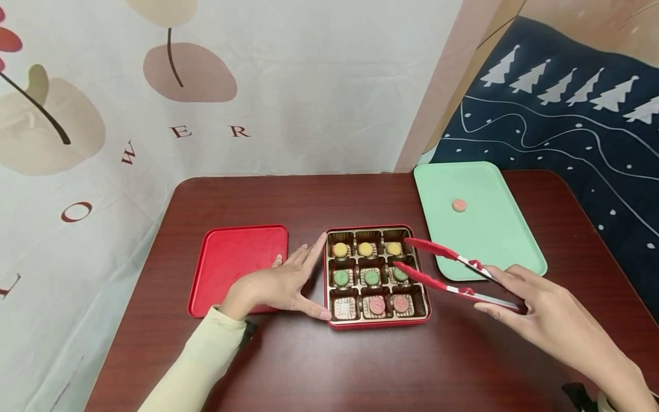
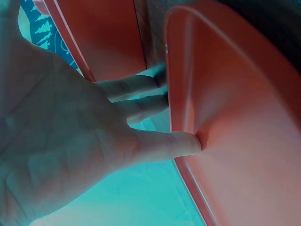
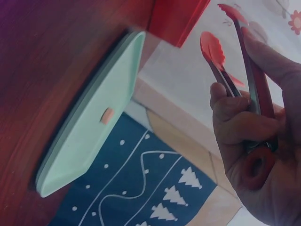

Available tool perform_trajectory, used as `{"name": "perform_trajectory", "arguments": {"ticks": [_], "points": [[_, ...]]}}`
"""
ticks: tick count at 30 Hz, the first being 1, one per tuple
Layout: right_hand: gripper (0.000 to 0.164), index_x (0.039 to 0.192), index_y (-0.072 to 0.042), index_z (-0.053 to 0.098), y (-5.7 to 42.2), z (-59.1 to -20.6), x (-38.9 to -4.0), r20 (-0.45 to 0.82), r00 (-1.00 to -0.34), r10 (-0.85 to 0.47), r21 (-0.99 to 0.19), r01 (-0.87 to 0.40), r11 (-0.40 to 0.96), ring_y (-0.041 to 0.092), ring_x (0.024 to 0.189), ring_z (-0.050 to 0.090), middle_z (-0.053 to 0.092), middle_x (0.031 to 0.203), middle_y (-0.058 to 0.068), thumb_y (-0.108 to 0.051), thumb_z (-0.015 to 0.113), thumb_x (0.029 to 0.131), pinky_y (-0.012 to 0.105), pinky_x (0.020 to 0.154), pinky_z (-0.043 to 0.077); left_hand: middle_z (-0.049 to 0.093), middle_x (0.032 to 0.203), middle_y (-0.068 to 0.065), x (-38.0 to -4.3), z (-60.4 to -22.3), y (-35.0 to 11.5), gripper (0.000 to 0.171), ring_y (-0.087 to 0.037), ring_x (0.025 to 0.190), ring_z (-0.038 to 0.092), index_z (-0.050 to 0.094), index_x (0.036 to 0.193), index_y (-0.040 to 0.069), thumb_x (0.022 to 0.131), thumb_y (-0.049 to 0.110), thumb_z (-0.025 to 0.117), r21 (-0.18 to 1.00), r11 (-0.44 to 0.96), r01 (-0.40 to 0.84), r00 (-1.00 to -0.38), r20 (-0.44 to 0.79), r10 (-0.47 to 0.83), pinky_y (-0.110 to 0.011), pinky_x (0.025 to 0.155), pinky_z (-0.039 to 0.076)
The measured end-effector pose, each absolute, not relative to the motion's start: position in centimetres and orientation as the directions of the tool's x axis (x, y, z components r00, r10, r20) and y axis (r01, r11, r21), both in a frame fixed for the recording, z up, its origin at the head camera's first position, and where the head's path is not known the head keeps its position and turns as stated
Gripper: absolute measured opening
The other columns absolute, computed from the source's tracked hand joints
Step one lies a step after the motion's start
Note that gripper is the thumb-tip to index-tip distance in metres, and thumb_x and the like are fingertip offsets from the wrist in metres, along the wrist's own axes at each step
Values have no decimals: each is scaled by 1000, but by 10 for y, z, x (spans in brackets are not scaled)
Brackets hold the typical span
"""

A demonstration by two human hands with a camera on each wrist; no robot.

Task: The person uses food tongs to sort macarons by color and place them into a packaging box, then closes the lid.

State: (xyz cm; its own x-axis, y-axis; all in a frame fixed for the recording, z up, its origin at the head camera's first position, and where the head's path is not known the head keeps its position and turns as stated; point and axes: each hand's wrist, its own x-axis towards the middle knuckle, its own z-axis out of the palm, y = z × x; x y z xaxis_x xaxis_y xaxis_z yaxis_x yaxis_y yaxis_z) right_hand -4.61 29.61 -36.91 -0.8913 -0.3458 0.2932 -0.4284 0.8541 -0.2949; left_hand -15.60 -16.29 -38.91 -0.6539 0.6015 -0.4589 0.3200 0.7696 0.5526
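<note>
A red box [image 1: 378, 325] holds a divided gold-brown tray of small round candies. Its back row has yellow candies [image 1: 365, 249], its middle row green candies [image 1: 372, 277], and its front row two pink candies [image 1: 377, 305] with a bare left compartment. My left hand [image 1: 280, 285] spreads along the box's left side, thumb at the front corner; one finger touches the red lid [image 2: 244, 141] in the left wrist view. My right hand [image 1: 551, 312] grips red-tipped tongs [image 1: 463, 292]. The tongs' arms are apart, with nothing between their tips, over the box's right side.
On the right lies a mint-green tray [image 1: 484, 240] with one pink candy [image 1: 459, 205] on it. The red lid lies left of the box on the dark wooden table [image 1: 329, 377]. A patterned cloth [image 1: 319, 86] hangs behind the table's back edge.
</note>
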Motion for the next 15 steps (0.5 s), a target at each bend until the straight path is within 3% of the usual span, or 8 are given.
{"name": "perform_trajectory", "arguments": {"ticks": [5, 11, 15], "points": [[67, 131, 0, 77, 307, -376, -55, 335, -892, -302, -290, -402, 868, 5, 76, 48, 63, 100, -4, -37, 100, 79, 17, 59, 36, 10, 180, -19, -156, -389, -163, 150, -39, 166, 0, -25, 171, 30, 81, 74, 86, 551, 767, 328, -653, -454, 606, -71, 127, 4], [73, 126, 4, 77, 321, -383, -66, 366, -892, -265, -281, -377, 883, 6, 73, 46, 64, 96, 0, -60, 85, 90, 20, 57, 33, 9, 180, -19, -156, -389, -163, 150, -39, 166, 0, -25, 171, 31, 81, 75, 86, 552, 768, 325, -653, -456, 604, -71, 127, 4], [76, 125, 5, 77, 327, -386, -72, 371, -897, -239, -270, -351, 897, 8, 71, 44, 63, 93, 3, -63, 83, 92, 21, 54, 31, 9, 180, -20, -156, -389, -164, 150, -39, 166, 0, -25, 171, 30, 80, 75, 86, 550, 768, 326, -653, -456, 604, -71, 127, 4]]}}
